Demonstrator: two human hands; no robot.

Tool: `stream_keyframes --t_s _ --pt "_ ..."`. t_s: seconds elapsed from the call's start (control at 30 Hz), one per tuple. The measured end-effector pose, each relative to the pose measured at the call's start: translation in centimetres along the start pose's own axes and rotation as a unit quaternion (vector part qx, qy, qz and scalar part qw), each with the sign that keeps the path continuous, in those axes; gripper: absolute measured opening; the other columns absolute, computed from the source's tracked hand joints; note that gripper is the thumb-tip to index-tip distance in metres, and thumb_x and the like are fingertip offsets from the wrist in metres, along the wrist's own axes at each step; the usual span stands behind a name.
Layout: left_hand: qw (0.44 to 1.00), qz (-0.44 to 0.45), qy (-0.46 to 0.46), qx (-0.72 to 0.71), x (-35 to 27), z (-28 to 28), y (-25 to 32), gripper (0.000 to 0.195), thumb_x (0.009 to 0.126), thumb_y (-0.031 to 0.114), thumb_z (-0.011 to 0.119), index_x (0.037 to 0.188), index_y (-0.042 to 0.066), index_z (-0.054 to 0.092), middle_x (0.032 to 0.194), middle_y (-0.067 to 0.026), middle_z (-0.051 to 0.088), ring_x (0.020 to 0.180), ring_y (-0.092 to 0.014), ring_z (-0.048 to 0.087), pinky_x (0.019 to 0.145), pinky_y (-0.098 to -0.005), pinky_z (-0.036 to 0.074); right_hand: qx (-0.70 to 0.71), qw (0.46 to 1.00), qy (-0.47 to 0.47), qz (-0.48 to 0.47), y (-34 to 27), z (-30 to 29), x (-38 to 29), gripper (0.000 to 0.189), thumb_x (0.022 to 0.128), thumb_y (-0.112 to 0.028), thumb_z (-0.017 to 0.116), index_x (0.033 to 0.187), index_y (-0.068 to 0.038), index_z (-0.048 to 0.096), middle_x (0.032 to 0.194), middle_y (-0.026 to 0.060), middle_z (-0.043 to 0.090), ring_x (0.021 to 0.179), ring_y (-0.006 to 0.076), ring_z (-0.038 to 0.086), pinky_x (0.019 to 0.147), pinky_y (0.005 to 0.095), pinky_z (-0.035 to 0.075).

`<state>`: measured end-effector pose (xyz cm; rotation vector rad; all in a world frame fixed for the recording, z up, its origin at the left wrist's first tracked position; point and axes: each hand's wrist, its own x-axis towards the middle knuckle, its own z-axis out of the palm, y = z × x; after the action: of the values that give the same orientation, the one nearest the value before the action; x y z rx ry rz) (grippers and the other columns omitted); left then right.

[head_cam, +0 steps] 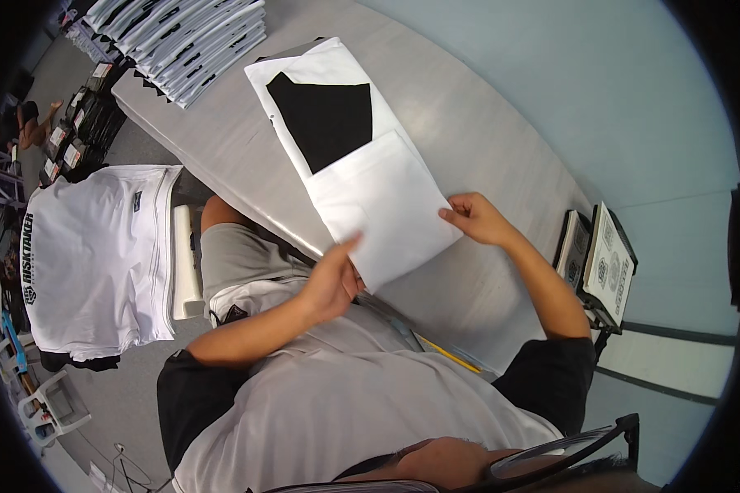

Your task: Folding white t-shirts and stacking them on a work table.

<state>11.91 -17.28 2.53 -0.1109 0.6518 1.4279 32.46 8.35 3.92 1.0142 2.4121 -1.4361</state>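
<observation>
A white shirt with a black panel (pixel 327 123), likely a sleeve, lies partly folded on the grey table. Its near part, a white flap of cloth (pixel 388 203), is doubled back over the lower end of the panel. My left hand (pixel 336 280) holds the near left edge, its thumb blurred on top of the cloth. On the opposite edge, my right hand (pixel 478 219) pinches the fabric between thumb and fingers. A dark grey edge of something (pixel 296 49) shows from under the shirt's far end; the rest of it is hidden.
Folded white shirts (pixel 185 43) form a tall stack at the table's (pixel 487 154) far left. Left of me, printed white shirts (pixel 98 259) are piled beside a white plastic chair (pixel 188 265). Dark packets (pixel 80 123) lie behind. Printing frames (pixel 604 265) stand at right.
</observation>
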Motion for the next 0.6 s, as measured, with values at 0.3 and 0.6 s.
stream_keyframes --t_s 0.3,0.6 --pt "0.997 0.007 0.08 0.02 0.3 -0.7 -1.5 0.039 0.114 0.025 0.047 0.148 0.007 0.047 0.146 -0.0073 0.059 0.133 -0.023 0.059 0.109 -0.0419 0.051 0.059 0.975 0.211 -0.036 -1.0 4.2 -2.8 0.032 0.106 -0.021 0.064 0.082 -0.001 0.057 0.058 -0.0021 0.042 0.057 0.0084 0.035 0.054 0.0296 0.034" --pt "0.994 -0.106 0.033 -0.01 0.6 -1.5 0.1 0.052 0.113 0.036 0.047 0.159 0.018 0.03 0.156 -0.0089 0.046 0.14 -0.028 0.052 0.113 -0.0495 0.049 -0.044 0.99 0.134 0.029 -3.9 3.0 -0.5 0.023 0.102 -0.019 0.066 0.092 0.002 0.066 0.056 0.0073 0.05 0.052 0.0126 0.041 0.052 0.0344 0.036"
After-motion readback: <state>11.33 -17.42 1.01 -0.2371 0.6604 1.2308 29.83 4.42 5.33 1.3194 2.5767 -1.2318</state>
